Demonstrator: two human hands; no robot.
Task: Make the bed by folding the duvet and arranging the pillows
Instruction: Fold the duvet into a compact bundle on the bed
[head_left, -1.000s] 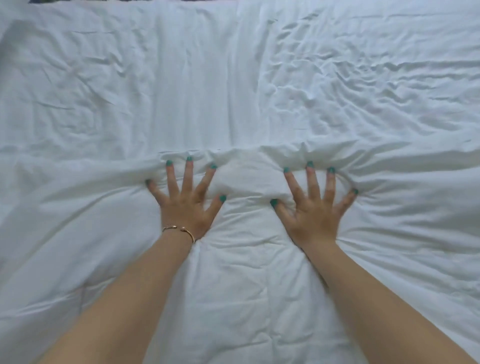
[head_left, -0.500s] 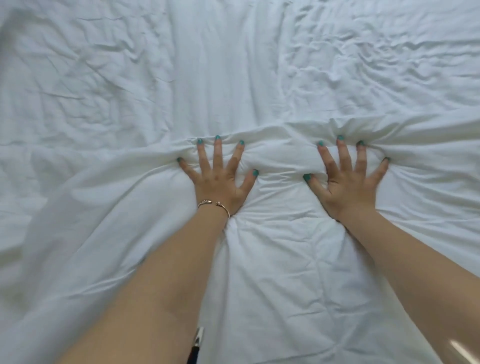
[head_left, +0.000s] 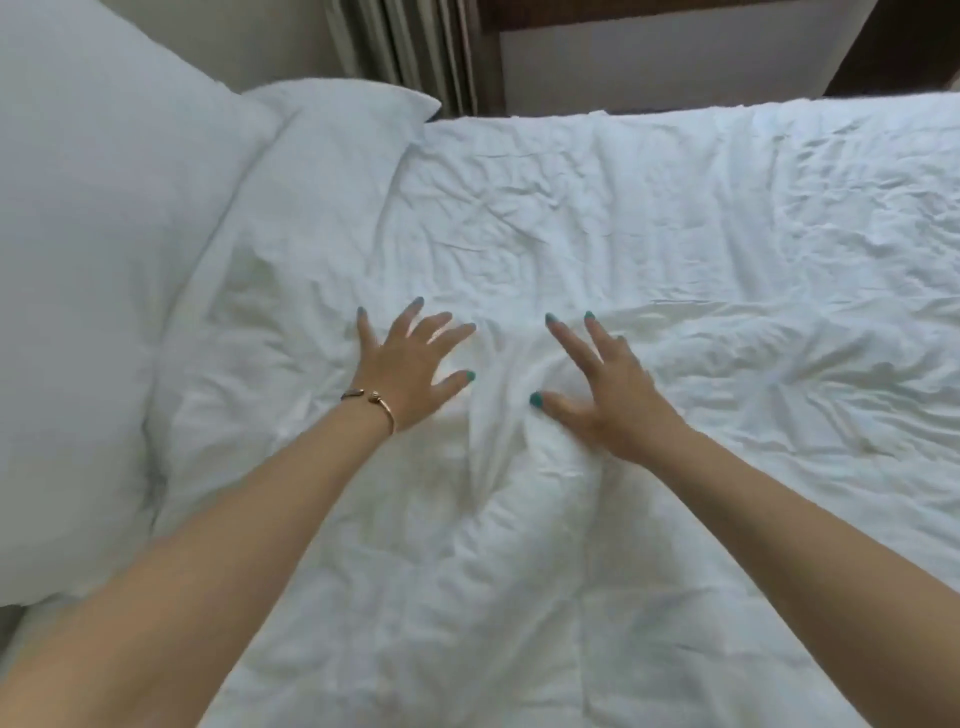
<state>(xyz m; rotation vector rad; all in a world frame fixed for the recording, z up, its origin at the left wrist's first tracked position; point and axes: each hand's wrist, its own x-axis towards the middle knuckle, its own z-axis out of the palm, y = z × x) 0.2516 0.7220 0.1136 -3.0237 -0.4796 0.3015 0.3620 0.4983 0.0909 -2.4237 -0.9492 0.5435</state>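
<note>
Soft daylight (slight motion blur)

A wide bed with a crumpled white cotton sheet carries everything here. A puffy white duvet, creased and rumpled, lies spread over the near part of it, its far edge running across the bed's middle. Two plump white pillows sit at the left end: a large one nearest the edge and a second one tucked just beside it, both touching the duvet
</note>
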